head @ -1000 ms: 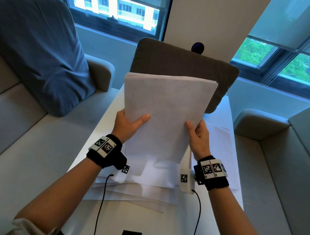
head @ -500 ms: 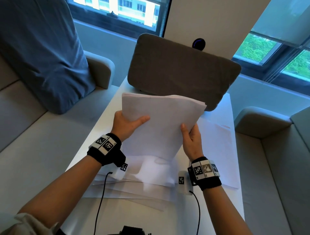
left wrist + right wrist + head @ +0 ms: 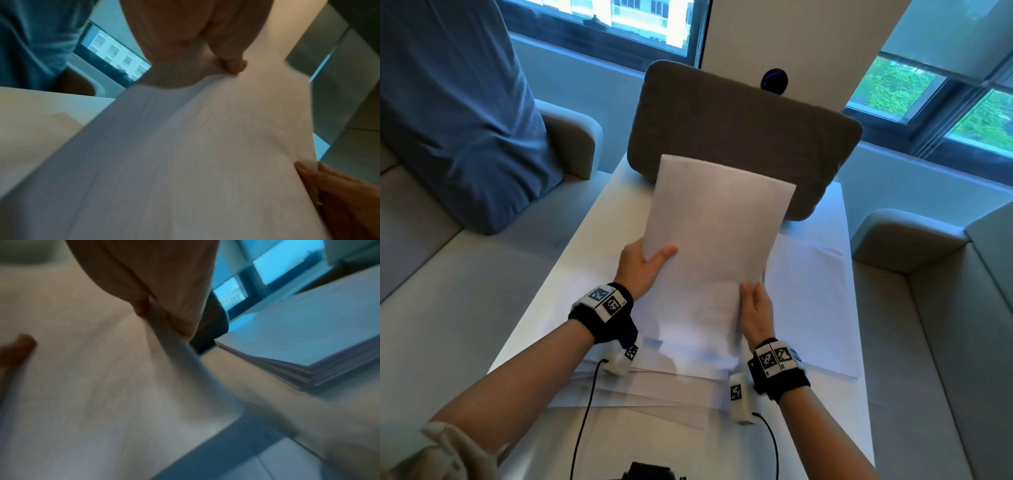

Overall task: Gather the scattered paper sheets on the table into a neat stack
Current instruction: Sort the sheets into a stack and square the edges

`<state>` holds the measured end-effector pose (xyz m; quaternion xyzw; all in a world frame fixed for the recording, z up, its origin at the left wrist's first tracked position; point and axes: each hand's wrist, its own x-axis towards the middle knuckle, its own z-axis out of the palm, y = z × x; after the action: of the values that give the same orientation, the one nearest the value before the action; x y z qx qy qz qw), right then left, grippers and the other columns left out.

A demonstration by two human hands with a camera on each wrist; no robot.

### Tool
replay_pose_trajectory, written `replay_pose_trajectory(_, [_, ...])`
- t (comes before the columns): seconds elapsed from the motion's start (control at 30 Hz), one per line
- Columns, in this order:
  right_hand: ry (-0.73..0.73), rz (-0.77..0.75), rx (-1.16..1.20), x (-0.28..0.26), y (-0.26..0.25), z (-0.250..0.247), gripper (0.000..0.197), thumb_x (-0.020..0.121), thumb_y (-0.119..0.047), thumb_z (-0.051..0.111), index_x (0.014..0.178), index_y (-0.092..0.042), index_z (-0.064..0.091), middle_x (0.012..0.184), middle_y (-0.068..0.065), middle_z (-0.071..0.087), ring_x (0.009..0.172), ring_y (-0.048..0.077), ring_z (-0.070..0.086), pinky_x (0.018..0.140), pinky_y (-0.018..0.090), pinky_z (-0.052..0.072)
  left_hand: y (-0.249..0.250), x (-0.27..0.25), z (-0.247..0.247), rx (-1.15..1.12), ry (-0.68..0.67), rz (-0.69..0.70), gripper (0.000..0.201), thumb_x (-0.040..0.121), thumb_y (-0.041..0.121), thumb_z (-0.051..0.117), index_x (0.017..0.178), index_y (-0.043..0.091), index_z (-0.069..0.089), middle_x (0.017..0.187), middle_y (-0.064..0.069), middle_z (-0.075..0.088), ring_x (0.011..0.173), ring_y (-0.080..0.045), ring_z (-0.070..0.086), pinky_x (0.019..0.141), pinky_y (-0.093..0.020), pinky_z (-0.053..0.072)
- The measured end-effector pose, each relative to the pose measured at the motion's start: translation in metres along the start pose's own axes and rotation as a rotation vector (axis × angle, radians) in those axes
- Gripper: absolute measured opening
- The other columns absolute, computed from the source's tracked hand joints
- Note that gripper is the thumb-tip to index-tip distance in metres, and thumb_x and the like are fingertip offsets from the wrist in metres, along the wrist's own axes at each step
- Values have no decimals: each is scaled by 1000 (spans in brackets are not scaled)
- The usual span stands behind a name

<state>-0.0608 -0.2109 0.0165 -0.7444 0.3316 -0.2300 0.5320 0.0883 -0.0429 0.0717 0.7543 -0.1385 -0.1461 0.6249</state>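
Paper stack (image 3: 717, 246), white, thin and slightly bowed, stands tilted on its lower edge over loose sheets (image 3: 654, 390) on the white table (image 3: 599, 219). Left hand (image 3: 642, 270) pinches its left edge, thumb across the front; right hand (image 3: 756, 313) grips the right edge. Only the right wrist view shows another squared pile (image 3: 308, 353) beside it. A grey cushion (image 3: 739, 137) leans behind.

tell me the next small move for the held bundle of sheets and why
Probably tap the bundle's lower edge down on the table to square it. The left hand and right hand each grip a side edge, holding it tilted up, its bottom end over loose sheets fanned out below. Another pile lies to the right, not yet gathered.
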Motion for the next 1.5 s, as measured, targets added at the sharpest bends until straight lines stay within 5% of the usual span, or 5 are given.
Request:
replay_pose_trajectory(0.27, [223,149,-79,35,38,-86,14,96,-15,48,92,-8,59,92,12,63,85,22,56,81,39,47,-19,-6,85,327,-361,-128,53,99,24,46,145,7,25,144,-16,41,129,-31,43,102,-34,38])
replay_pose_trajectory(0.47, [169,290,-215,58,74,-175,23,96,-6,43,104,2,62,98,15,61,91,22,54,85,37,46,-17,-21,154,437,-615,-86,52,97,21,51,143,7,31,134,-18,49,116,-34,52,82,-28,39])
replay_pose_trajectory(0.6, [189,301,-307,71,86,-217,20,93,-4,50,88,9,64,77,12,58,74,21,50,63,28,42,-20,-26,188,464,-589,-48,23,88,24,65,93,5,51,80,-5,55,78,-23,55,61,-23,36])
replay_pose_trajectory(0.77, [210,350,-313,92,99,-238,17,92,-4,55,100,2,70,90,9,64,85,19,56,80,31,45,-32,-29,219,485,-559,-94,31,85,19,67,69,14,41,65,2,42,67,-18,42,59,-25,30])
replay_pose_trajectory(1.5, [189,491,-557,110,117,-231,24,88,-18,65,108,-7,70,111,11,69,109,27,59,94,27,41,-58,-22,241,369,-359,-126,30,85,14,67,115,10,64,100,-3,68,81,-11,59,74,-8,37])
